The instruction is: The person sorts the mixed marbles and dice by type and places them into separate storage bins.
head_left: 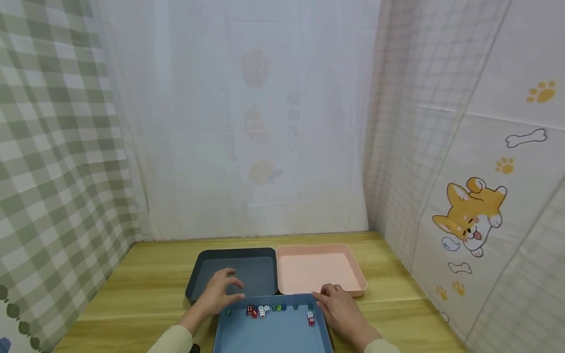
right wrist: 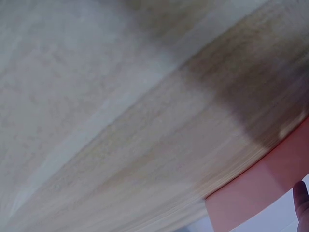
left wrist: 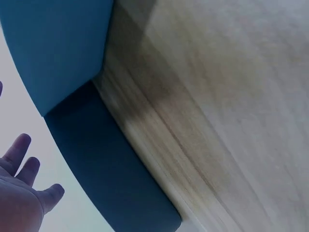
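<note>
Your left hand [head_left: 218,293] has its fingers wide, by the dark tray [head_left: 260,277]. I can't tell if your right hand [head_left: 343,311] holds anything. Dice [head_left: 262,312] and green pieces [head_left: 279,308] lie in the blue tray [head_left: 273,336], bottom middle.

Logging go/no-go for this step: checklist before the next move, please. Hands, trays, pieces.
1. Left hand free: ok, thumb and fingers apart, nothing visible between them.
2. Right hand free: cannot tell, fingertips at the blue tray's far right corner, grip unclear.
3. Dice inside the blue tray: ok, red and white.
4. Dice separated from green pieces: not ok, same tray.
5. Dark tray and pink tray right side up: ok, beyond the blue one.
</note>
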A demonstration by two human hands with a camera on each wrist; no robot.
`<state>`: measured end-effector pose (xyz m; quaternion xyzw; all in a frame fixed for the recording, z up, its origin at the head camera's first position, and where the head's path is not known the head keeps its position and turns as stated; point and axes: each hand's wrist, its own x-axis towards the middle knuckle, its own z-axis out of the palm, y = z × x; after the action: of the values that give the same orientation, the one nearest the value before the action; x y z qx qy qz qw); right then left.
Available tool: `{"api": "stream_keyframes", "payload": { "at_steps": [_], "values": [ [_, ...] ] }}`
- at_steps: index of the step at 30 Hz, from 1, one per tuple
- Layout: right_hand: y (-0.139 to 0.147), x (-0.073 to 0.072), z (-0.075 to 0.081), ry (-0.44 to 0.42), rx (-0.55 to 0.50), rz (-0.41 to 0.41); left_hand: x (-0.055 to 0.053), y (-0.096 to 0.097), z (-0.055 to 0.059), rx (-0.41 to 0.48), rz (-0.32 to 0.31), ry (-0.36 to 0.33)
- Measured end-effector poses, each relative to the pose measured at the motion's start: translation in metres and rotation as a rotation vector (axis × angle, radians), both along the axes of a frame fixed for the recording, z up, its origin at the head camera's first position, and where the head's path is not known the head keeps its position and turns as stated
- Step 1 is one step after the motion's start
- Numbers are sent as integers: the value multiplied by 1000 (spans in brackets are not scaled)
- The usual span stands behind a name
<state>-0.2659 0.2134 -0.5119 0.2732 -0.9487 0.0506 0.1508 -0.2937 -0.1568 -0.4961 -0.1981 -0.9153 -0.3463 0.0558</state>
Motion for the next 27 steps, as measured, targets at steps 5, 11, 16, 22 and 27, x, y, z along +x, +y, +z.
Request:
{"api": "stream_keyframes", "payload": {
  "at_steps": [5,11,16,22,27],
  "values": [
    [-2,0,-1,0,-2,9,8,0,-3,-16,-29,14],
    [-2,-1,1,-20,-1,-17,7,5,-14,-45,-69,44],
    [0,-1,1,-22,8,-22,10,11,-21,-112,-70,97],
    [0,0,1,-28,1,-28,13,15,-22,-201,-52,111],
    [-1,0,2,-38,13,-29,13,15,-26,-226,-54,88]
  ]
}}
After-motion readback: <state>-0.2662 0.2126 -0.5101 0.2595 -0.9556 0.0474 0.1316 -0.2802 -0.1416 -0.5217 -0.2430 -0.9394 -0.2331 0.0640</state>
